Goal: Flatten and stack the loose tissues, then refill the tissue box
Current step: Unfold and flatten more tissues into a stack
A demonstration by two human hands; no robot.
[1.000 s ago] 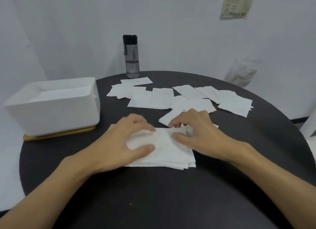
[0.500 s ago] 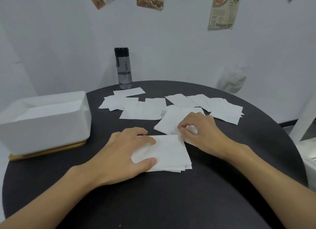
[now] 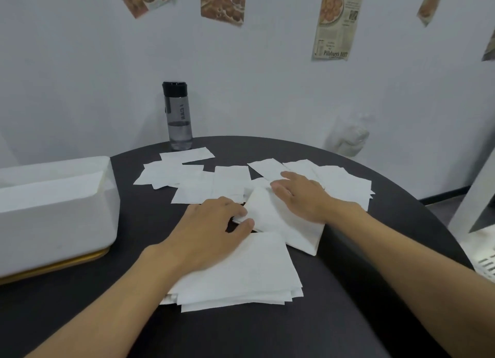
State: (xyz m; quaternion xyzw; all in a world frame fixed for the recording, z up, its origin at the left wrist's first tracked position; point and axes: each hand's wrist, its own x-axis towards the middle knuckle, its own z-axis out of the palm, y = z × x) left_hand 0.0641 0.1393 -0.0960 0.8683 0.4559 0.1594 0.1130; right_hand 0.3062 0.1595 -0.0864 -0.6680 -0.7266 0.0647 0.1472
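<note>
Dark and round, the surface (image 3: 267, 336) fills the lower view against a pale wall hung with paper clippings. Nearest its front edge lies the stack (image 3: 241, 274) of flattened tissues, several sheets deep, its edges only roughly squared and a few corners jutting at the bottom. The left hand (image 3: 211, 229) rests across the stack's far left part, fingers (image 3: 245, 224) closed on the near corner of a single tissue (image 3: 270, 216) that lies just beyond the stack, partly lifted and creased. The right hand (image 3: 302, 197) lies palm down on that same sheet, fingers spread wide and flat, gripping nothing, apparently pressing it smooth.

Further back, toward the far edge, the loose tissues (image 3: 203, 181) are scattered in an overlapping band from centre to right, many of them, none yet gathered. At the left edge stands the tissue box (image 3: 59, 213), white on a gold-coloured base, open on top; a pale layer shows inside it, though whether that is tissue or a liner I cannot tell. A water bottle (image 3: 178, 116) stands at the far edge by the wall.

By my reading the job is under halfway: one part-built stack, one sheet being flattened, most still to collect, and the refill not yet begun.
</note>
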